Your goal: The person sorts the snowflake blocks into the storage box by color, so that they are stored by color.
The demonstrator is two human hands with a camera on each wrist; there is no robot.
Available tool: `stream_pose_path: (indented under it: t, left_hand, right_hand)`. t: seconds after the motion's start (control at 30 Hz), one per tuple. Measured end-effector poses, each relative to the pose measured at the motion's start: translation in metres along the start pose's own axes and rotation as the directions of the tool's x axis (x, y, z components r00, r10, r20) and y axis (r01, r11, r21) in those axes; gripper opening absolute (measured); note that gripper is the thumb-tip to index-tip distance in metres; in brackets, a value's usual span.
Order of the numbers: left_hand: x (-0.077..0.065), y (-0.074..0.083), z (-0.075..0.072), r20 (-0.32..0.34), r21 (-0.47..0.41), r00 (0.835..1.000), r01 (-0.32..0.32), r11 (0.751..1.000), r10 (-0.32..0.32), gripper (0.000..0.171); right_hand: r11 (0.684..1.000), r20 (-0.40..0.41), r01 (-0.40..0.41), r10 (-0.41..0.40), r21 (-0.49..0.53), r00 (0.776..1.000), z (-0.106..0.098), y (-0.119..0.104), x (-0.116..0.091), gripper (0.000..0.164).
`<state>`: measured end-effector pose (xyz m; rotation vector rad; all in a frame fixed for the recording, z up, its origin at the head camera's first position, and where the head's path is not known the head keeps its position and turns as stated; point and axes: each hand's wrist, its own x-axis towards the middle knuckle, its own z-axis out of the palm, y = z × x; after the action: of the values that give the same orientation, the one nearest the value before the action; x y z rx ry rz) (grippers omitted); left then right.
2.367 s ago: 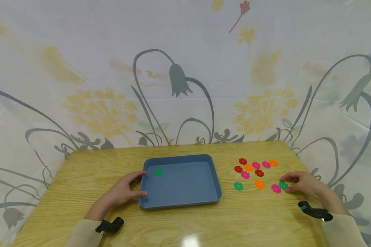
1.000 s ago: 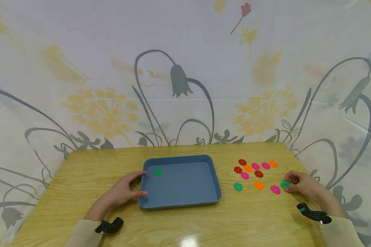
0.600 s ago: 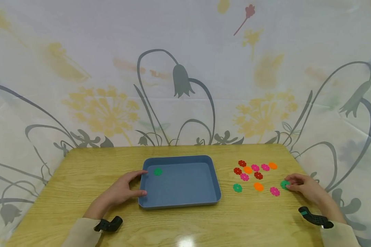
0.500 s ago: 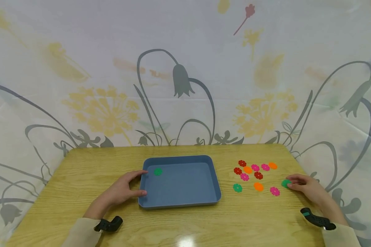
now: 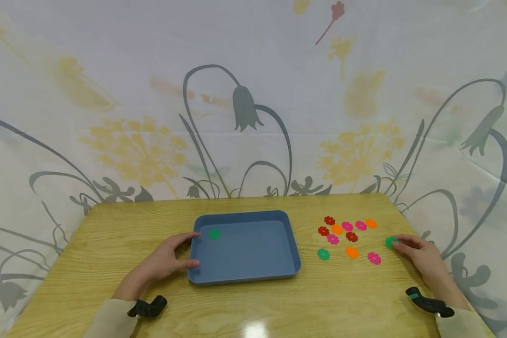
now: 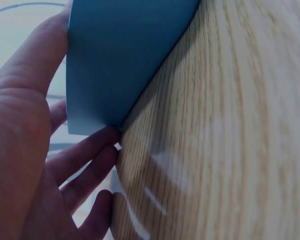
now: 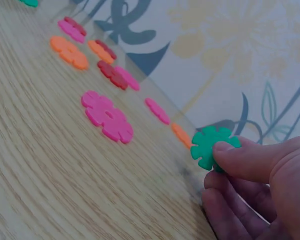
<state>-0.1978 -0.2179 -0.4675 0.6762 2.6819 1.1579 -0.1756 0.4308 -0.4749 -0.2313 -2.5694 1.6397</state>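
Observation:
My left hand (image 5: 162, 258) holds the left wall of a blue tray (image 5: 295, 253), with thumb and index finger over the rim and other fingers outside near the tray's corner in the left wrist view. A green snowflake building disc (image 5: 214, 233) lies inside the tray, towards its back left. At the right, my right hand (image 5: 422, 256) pinches another green snowflake disc (image 7: 205, 145) between thumb and fingers, tilted up above the table. A pink disc (image 5: 374, 258) lies flat to the left of this hand.
On the wooden table (image 5: 253, 300), several red, orange and pink discs lie grouped right of the tray, among them an orange disc (image 5: 352, 252) and a red disc (image 5: 329, 220). One green disc (image 5: 323, 254) lies nearest the tray. A flower-printed cloth (image 5: 253, 155) hangs behind.
My right hand has picked up the green disc from beside the pink one and shifted slightly right and away, tilting it. My left hand stays at the tray.

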Motion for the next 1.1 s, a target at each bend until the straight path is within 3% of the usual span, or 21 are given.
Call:
stream_pose_path:
  t: [0.07,0.13,0.2,0.37,0.53,0.8,1.1]
  left_hand:
    - [0.000,0.000,0.000,0.002,-0.001,1.000,-0.001,1.000,0.001,0.075]
    - [0.000,0.000,0.000,0.006,-0.007,1.000,0.007,1.000,-0.007,0.075]
    - [0.001,-0.001,0.000,0.010,-0.009,1.000,0.018,1.000,-0.018,0.076]
    - [0.001,-0.001,0.001,0.017,-0.020,1.000,0.011,1.000,-0.010,0.075]
    - [0.000,-0.001,0.000,0.013,-0.019,1.000,-0.003,1.000,0.003,0.073]
    - [-0.001,0.000,-0.001,0.016,-0.034,1.000,-0.002,0.999,0.003,0.074]
    - [-0.001,0.001,-0.001,0.014,-0.041,1.000,-0.007,0.999,0.008,0.074]
  right_hand:
    - [0.985,0.025,0.013,-0.018,0.169,1.000,0.002,-0.002,-0.001,0.031]
    - [0.951,0.064,0.007,-0.029,0.310,0.998,0.005,-0.005,-0.002,0.027]
    - [0.943,0.088,0.019,-0.051,0.334,0.995,0.011,-0.008,-0.002,0.029]
    - [0.975,0.094,0.041,-0.062,0.218,0.994,0.029,-0.018,0.002,0.042]
    - [0.993,0.152,0.047,-0.063,0.105,0.986,0.054,-0.035,0.006,0.048]
    - [0.986,0.275,0.140,-0.161,0.094,0.948,0.090,-0.060,0.012,0.041]
    - [0.982,0.390,0.179,-0.188,0.061,0.901,0.137,-0.103,0.023,0.043]
